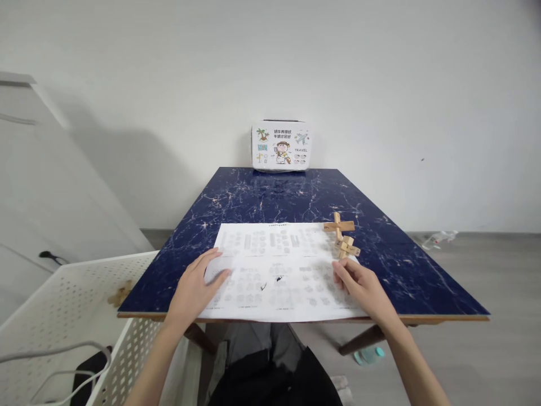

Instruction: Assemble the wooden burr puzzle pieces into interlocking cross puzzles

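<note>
A large white printed sheet [274, 268] with creases and small diagrams lies at the table's near edge. Resting on its left edge, my left hand [196, 287] has its thumb and fingers spread apart, with shaded paper between them. Over the sheet's right side, my right hand [359, 282] has curled fingers, thumb close to the index finger; anything inside them is hidden. Just beyond that hand, a wooden interlocking puzzle [346, 247] of crossed bars sits by the sheet's right edge. A wooden cross [338, 225] of notched bars is behind it, close to or touching it.
A printed white box [281, 146] stands at the far end of the blue marbled table [270, 194], against the wall. A white perforated bin [127, 338] with cables [54, 352] is at the left. A bottle [369, 354] lies under the table.
</note>
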